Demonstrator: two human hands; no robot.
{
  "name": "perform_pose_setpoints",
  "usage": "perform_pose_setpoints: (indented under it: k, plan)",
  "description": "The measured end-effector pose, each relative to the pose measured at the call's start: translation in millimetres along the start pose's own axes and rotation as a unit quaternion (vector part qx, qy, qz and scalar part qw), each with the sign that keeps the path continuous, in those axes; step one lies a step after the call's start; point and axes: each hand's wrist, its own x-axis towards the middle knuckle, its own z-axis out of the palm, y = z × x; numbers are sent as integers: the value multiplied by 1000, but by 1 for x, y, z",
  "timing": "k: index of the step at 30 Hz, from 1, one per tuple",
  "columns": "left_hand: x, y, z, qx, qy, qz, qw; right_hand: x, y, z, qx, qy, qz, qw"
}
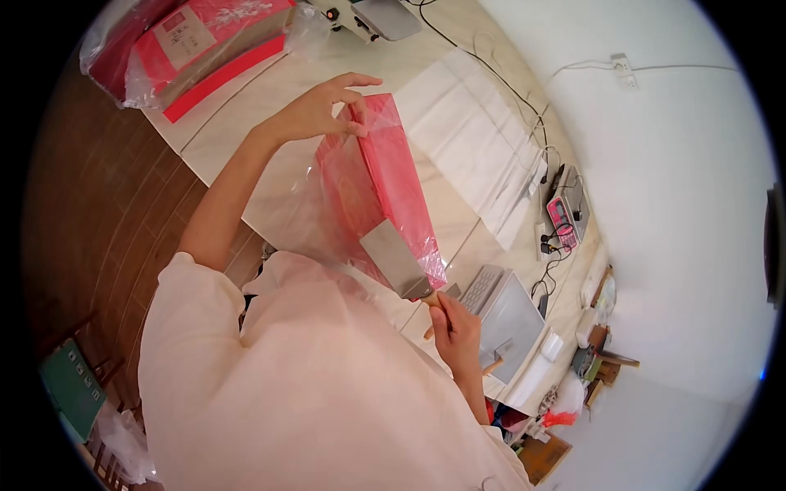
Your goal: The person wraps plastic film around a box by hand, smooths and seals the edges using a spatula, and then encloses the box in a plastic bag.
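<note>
Your left hand (318, 113) touches the plastic-wrapped red box (405, 180) near one end. Your right hand (457, 329) grips a wooden-handled scraper (393, 255).

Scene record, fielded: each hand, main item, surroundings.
left hand: the left hand has its fingertips at the far end of the red box; firm grip or light touch, cannot tell
right hand: the right hand grips the wooden handle of a flat-bladed scraper
scraper: blade overlaps the box in view; contact unclear
box: in clear plastic film
upper left: more red packaging
wall: power outlet
</note>
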Motion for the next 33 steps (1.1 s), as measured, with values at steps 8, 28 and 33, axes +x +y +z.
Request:
perform_pose_setpoints:
  k: [8, 28, 33]
  plan:
    - [4, -8, 3, -37, -8, -4, 999, 2, -3, -1, 10, -12, 13, 1000]
    - [8, -3, 30, 82, 91, 44, 991, 28, -3, 27, -85, 34, 7, 996]
    - [15, -1, 27, 146, 83, 68, 983, 36, -5, 30, -81, 74, 44, 993]
